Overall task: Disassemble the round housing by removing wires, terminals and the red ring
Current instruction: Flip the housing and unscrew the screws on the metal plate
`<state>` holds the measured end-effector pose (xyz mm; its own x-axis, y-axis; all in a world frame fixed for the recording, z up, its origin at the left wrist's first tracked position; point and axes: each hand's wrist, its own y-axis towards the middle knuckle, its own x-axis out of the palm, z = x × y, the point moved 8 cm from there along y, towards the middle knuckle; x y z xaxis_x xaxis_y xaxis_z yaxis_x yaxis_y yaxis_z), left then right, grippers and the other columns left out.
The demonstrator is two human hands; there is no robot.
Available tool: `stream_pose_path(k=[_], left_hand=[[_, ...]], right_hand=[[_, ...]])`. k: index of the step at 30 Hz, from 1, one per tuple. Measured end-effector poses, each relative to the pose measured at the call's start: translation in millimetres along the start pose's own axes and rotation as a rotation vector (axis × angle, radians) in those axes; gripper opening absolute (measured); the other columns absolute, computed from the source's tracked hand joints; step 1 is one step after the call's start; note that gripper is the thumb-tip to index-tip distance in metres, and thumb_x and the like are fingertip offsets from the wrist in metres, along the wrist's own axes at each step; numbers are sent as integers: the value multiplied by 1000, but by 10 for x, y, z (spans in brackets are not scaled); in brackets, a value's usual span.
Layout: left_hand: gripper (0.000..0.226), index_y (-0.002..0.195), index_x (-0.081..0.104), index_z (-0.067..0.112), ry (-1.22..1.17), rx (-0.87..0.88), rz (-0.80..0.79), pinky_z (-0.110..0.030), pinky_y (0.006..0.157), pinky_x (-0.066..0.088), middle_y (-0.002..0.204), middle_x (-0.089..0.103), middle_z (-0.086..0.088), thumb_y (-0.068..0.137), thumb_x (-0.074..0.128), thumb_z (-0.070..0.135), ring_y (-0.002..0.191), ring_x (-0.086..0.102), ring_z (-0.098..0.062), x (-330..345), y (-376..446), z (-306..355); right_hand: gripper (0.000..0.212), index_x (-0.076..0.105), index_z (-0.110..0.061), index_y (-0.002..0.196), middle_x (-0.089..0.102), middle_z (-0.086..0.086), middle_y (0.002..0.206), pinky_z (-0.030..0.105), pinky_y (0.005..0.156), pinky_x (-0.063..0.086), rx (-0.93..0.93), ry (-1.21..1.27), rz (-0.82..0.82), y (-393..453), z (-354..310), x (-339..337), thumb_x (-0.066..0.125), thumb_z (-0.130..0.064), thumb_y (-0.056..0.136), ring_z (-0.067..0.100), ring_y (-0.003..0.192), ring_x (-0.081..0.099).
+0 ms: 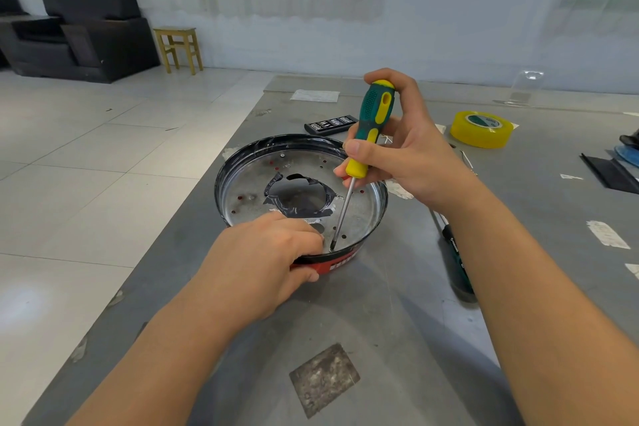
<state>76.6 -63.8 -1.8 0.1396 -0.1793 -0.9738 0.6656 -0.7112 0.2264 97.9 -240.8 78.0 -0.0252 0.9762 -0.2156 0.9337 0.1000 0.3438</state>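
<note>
- Steadying housing (300, 197) on surface (380, 322): left hand (266, 263) clasps near rim, above red ring (340, 264).
- Right hand (408, 152) grasps screwdriver (366, 145); shaft near-upright, tip at near rim, beside left fingers.

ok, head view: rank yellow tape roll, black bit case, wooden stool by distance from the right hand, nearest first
From the right hand:
1. Black bit case, on the table just left of the hand, behind the housing.
2. Yellow tape roll, on the table to its right.
3. Wooden stool, on the floor by the far wall, far left.
</note>
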Motion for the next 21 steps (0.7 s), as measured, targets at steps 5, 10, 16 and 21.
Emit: stream_pose_path(k=[5, 10, 16, 21], left_hand=[[27, 119, 63, 42, -7, 1, 1, -35, 82, 55, 131, 59, 26, 96, 62, 55, 123, 50, -6, -2, -1, 0], [28, 120, 63, 42, -4, -2, -6, -35, 83, 56, 132, 59, 26, 96, 61, 55, 124, 49, -5, -8, 3, 6], [30, 125, 62, 43, -25, -16, -17, -37, 84, 56, 130, 60, 25, 97, 60, 55, 121, 51, -6, -2, 4, -1], [38, 132, 62, 44, -73, -44, -41, -37, 88, 54, 126, 65, 24, 96, 64, 55, 120, 53, -7, 16, -5, -40]], right_hand=[[72, 38, -45, 138, 63, 18, 118, 49, 69, 64, 1, -7, 8, -2, -6, -7, 75, -4, 91, 40, 84, 77], [73, 39, -44, 138, 62, 20, 117, 47, 68, 64, -19, -23, -1, -6, -58, 17, 76, -4, 90, 40, 84, 77], [72, 39, -44, 137, 67, 17, 108, 48, 71, 64, -63, -70, -71, -35, -181, 85, 75, -3, 90, 39, 84, 77], [69, 40, -43, 135, 70, 17, 105, 50, 73, 64, -75, -42, -166, -76, -271, 198, 71, 2, 92, 39, 89, 76]])
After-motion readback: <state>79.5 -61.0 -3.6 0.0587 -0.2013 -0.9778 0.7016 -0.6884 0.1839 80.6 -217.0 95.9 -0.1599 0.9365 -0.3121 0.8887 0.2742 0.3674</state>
